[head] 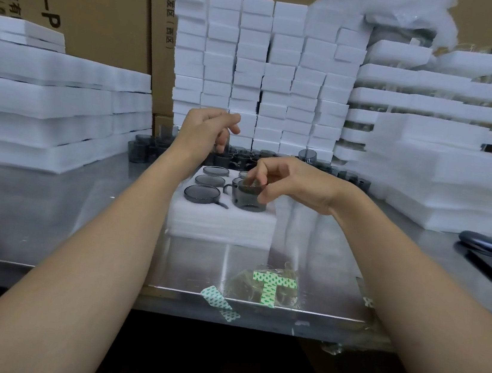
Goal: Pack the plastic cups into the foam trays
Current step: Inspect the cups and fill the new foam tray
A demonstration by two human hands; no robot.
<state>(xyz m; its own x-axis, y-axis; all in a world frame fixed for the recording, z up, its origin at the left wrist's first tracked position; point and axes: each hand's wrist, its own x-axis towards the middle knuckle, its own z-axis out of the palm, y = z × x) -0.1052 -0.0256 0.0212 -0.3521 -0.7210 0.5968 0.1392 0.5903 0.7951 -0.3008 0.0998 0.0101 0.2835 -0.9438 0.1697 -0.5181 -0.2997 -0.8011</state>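
Grey plastic cup, pinched by its rim in the right hand, stands partway into the 3 o'clock pocket of the foam tray (a rim hold likely keeps fingers clear of foam). Left hand, loosely curled and empty, hovers over loose cups at 12.

On a steel table sits a white foam tray. Three grey cups sit sunk in its left column, rims up. The right hand pinches another cup by the rim at the front right pocket. The left hand hovers above loose cups behind the tray, fingers loosely curled, holding nothing. Foam stacks and boxes stand behind; tape strips lie at the near edge
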